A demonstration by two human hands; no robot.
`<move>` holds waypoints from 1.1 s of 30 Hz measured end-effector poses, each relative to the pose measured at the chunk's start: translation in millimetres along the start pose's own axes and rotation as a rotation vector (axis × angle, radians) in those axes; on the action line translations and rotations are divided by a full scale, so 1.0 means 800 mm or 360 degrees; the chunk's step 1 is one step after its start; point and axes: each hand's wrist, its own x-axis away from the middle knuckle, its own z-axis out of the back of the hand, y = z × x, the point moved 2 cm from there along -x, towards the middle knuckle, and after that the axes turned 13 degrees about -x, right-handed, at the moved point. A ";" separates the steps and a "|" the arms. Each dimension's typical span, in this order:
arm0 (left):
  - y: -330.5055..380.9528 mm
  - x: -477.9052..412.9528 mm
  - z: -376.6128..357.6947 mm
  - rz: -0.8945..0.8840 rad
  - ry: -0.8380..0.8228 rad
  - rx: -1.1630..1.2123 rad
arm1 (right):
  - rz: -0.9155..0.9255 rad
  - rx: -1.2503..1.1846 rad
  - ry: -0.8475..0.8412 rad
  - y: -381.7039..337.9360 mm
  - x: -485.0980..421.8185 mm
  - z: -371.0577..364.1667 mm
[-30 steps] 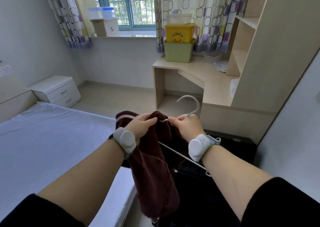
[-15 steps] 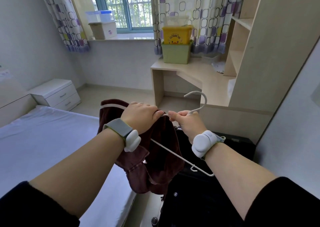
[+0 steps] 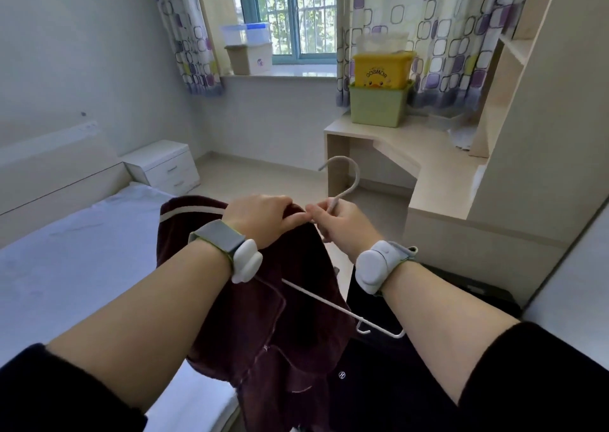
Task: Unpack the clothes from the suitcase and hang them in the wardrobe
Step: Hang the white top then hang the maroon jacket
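Observation:
A dark maroon garment hangs over a white hanger in front of me. My left hand grips the garment's top edge where it lies on the hanger. Just to its right, my right hand pinches the hanger's neck below the hook, which points up and left. One hanger arm slants down to the right across the cloth. Below my hands lies the open black suitcase, dark inside. The wardrobe's light wooden side rises at the right.
A bed with a white sheet fills the left. A white nightstand stands beyond it. A corner desk carries stacked green and yellow bins. Boxes sit on the windowsill.
Both hands rose a little with the hanger. The garment was pulled up and spread further left along the hanger. The hook turned from pointing right to pointing up and left.

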 end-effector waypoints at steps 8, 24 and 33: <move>-0.042 0.041 -0.020 0.0626 -0.0163 0.0352 | 0.0387 0.0772 0.0201 0.012 0.008 0.015; -0.081 0.100 0.036 0.1172 0.0198 0.0597 | -0.0428 0.0803 -0.0426 0.088 -0.012 -0.042; -0.110 0.135 0.051 0.1321 0.0207 0.0505 | -0.0862 0.0013 -0.0507 0.118 -0.015 -0.121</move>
